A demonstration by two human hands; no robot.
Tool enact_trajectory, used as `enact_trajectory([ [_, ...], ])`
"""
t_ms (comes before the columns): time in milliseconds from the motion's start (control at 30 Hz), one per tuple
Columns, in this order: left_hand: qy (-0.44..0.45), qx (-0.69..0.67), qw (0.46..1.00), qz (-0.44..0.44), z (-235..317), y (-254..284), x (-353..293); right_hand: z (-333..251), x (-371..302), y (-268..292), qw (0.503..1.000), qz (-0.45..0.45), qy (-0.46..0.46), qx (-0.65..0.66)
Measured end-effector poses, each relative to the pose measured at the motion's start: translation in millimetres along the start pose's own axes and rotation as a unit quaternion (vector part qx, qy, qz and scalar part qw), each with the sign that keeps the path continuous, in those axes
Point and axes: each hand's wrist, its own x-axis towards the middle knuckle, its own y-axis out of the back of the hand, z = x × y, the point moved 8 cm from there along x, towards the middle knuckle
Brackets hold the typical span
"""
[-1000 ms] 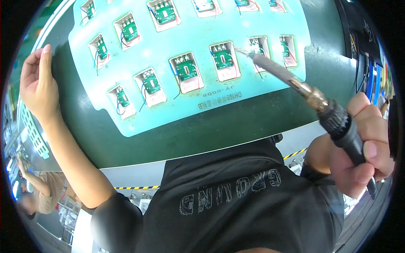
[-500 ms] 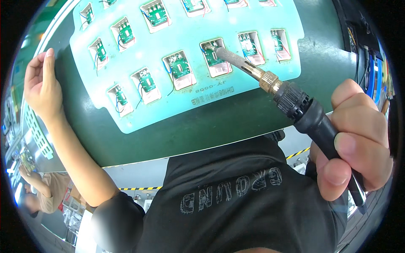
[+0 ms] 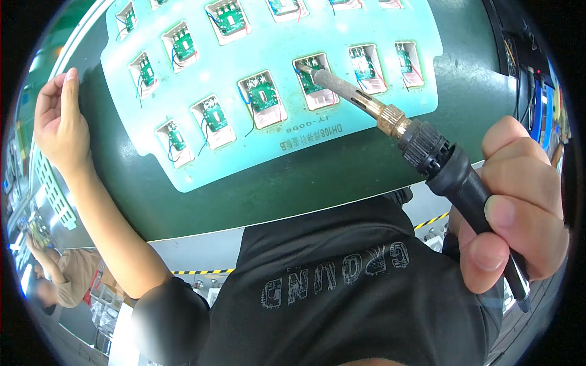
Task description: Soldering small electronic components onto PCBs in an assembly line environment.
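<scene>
My right hand (image 3: 519, 207) is closed round the black handle of a soldering iron (image 3: 421, 149), which slants up to the left. Its tip reaches the upper part of a green circuit board (image 3: 313, 85) seated in a white housing; whether it touches cannot be made out. Blue and red wires come off this board. Several similar boards sit in openings of a pale turquoise tray (image 3: 201, 168). Left of the tray, my left hand (image 3: 64, 125) is held near the table's edge, with loosely bent fingers, thumb apart and nothing visible in it.
The tray lies on a dark green tabletop (image 3: 274, 201). Dark equipment (image 3: 519, 43) and blue parts stand at the far right. At the lower left, another person (image 3: 67, 277) works by a further bench, near a green slotted panel (image 3: 56, 192).
The tray and boards appear shifted very slightly to the right in view. The iron's tip stays over the same board, and both my hands keep nearly the same pose.
</scene>
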Motion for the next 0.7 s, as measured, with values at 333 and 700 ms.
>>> enact_trajectory([
  [333,0.012,-0.043,0.999,0.018,-5.1,1.3,2.9,26.3,-36.1,57.7,0.953,0.175,0.01,0.249],
  [700,0.037,-0.074,0.996,0.043,-17.6,-4.9,2.6,55.9,-87.4,120.4,0.908,0.368,0.016,0.2],
])
